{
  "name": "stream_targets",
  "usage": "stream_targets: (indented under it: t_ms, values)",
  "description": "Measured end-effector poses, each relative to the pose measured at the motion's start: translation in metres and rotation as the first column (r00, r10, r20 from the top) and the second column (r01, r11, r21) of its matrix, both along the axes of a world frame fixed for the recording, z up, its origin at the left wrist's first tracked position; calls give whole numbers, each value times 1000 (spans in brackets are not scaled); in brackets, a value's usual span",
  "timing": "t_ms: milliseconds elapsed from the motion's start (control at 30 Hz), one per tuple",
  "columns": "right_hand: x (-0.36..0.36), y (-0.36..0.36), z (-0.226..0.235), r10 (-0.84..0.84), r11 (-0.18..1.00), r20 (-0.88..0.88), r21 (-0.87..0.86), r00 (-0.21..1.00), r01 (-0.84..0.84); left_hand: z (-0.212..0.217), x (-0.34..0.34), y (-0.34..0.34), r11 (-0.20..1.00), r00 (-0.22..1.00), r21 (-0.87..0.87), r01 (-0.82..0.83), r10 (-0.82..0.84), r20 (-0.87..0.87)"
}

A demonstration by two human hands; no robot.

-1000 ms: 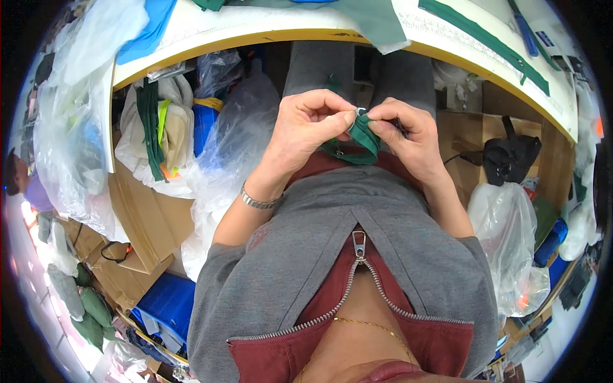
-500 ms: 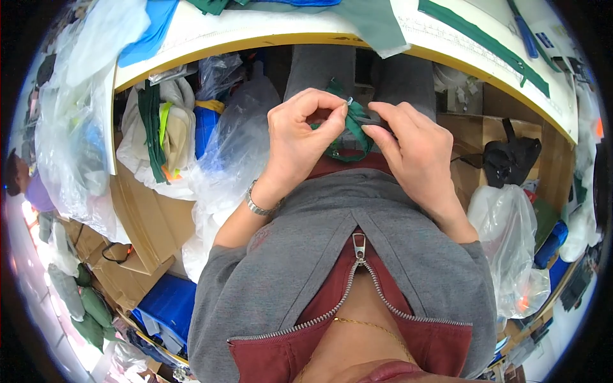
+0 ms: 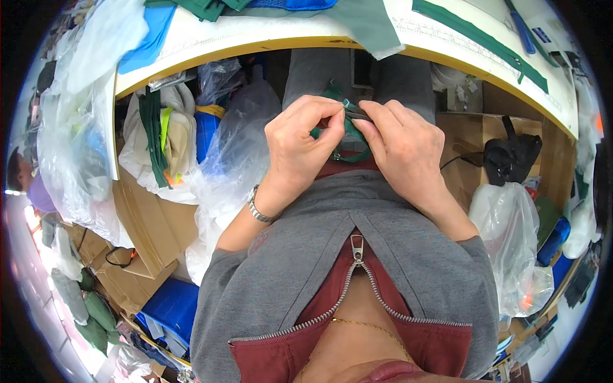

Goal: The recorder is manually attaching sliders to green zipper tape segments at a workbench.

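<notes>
My hands meet above my lap, just in front of the table edge. My left hand (image 3: pixel 295 143) pinches a green fabric strip (image 3: pixel 352 142) between thumb and forefinger, and a small pale bit shows at the fingertips. The rest of the strip hangs in a loop below and between the hands. Closed round small dark thread snips (image 3: pixel 359 113), my right hand (image 3: pixel 407 145) has their narrow blades pointing at the pinched end of the strip. The handles are hidden in the palm.
A white table (image 3: pixel 211 33) with a yellow edge curves ahead, bearing a long green strip (image 3: pixel 479 43) and a blue-handled tool (image 3: pixel 525 32). Plastic bags (image 3: pixel 233 137) and cardboard (image 3: pixel 156 223) lie left; a black pouch (image 3: pixel 514 152) and clear bag (image 3: pixel 504 223) sit right.
My right hand has moved slightly left, bringing the snips' blades up to my left fingertips. The green strip's loop has shifted a little, and my left hand has barely moved.
</notes>
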State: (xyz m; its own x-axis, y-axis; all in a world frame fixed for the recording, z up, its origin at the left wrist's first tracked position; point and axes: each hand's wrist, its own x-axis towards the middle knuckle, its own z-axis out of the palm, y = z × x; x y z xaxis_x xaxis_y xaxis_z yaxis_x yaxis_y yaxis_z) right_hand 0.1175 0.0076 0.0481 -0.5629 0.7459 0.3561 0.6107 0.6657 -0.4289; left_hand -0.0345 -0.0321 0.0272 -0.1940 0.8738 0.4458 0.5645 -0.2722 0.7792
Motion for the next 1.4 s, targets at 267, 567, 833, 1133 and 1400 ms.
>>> stream_targets:
  t_ms: [267, 567, 833, 1133, 1400]
  values:
    - [0, 2, -4, 4, 999, 20, 32, 1000, -4, -1, 2, -1, 1000, 998, 21, 5, -4, -60]
    - [5, 13, -8, 89, 996, 33, 18, 995, -90, -4, -5, -8, 933, 747, -284, 223, 23, 664]
    - [9, 23, -23, 189, 890, -150, -392, 970, -234, -2, -17, -2, 872, 713, -314, 376, -56, 699]
    - [14, 16, -18, 136, 929, -136, -326, 981, -174, -2, -15, 1, 852, 690, -347, 391, -22, 723]
    - [11, 11, -17, 184, 979, 29, -96, 982, -181, -1, -22, 0, 815, 868, -447, 369, -130, 480]
